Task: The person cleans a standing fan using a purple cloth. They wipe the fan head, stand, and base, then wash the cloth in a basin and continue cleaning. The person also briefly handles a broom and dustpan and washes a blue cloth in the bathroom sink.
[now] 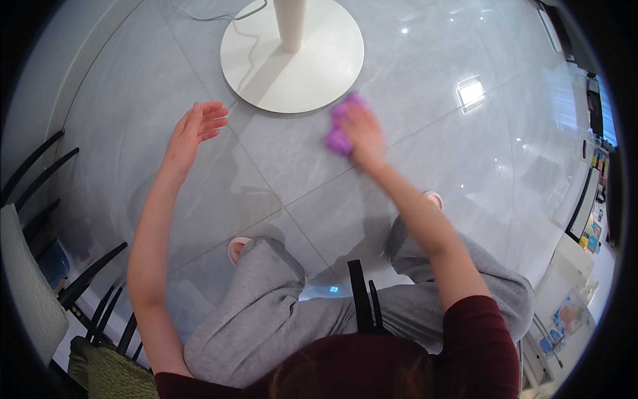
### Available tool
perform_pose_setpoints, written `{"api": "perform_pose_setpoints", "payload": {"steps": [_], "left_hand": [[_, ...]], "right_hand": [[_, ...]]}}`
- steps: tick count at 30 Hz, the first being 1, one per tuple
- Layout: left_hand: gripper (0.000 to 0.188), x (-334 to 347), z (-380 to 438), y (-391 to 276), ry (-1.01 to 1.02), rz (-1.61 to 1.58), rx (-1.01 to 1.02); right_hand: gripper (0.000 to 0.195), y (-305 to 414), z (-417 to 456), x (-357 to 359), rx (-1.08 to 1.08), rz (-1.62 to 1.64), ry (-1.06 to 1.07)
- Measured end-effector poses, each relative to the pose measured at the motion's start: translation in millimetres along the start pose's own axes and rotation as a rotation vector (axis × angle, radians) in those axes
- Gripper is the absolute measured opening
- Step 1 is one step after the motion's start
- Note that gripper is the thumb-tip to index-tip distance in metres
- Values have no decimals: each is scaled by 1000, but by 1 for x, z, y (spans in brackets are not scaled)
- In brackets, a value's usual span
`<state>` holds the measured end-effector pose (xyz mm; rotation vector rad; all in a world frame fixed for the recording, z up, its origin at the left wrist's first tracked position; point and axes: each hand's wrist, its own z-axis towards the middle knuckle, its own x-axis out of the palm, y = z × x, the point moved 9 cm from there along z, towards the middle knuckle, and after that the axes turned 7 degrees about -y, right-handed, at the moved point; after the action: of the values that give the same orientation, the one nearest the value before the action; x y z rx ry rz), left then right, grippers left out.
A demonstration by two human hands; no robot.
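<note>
My right hand [365, 134] is pressed over a crumpled purple cloth [340, 139], just in front of the right side of a round white pedestal base [309, 75]. Both the hand and the cloth are blurred. They appear to be at the grey tiled floor [279, 164], though exact contact is hard to make out. My left hand [192, 127] holds nothing. Its fingers are apart and point right, to the left of the base's front rim. A thick white column [290, 25] rises from the middle of the base.
A pale cable [209, 19] runs behind the base. Black chair legs [42, 172], a white seat [32, 284] and a green textured fabric [117, 371] stand at the left. Along the right lie cabinets [563, 264]. My slippered feet [238, 248] rest on the tiles.
</note>
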<state>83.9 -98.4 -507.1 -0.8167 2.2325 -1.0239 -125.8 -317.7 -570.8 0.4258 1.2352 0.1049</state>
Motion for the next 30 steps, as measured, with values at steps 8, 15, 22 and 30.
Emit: {"api": "perform_pose_setpoints", "payload": {"steps": [8, 15, 22, 30], "left_hand": [[51, 19, 0, -6, 73, 21, 38], [50, 25, -4, 17, 100, 94, 38], [49, 59, -20, -2, 186, 175, 43], [44, 92, -49, -37, 249, 250, 85]], "right_hand": [[33, -207, -68, -82, 373, -575, 79], [21, -294, -56, -202, 693, -383, 131], [29, -207, 8, -241, 837, 375, 190], [23, -228, -66, -342, 1178, 821, -255]]}}
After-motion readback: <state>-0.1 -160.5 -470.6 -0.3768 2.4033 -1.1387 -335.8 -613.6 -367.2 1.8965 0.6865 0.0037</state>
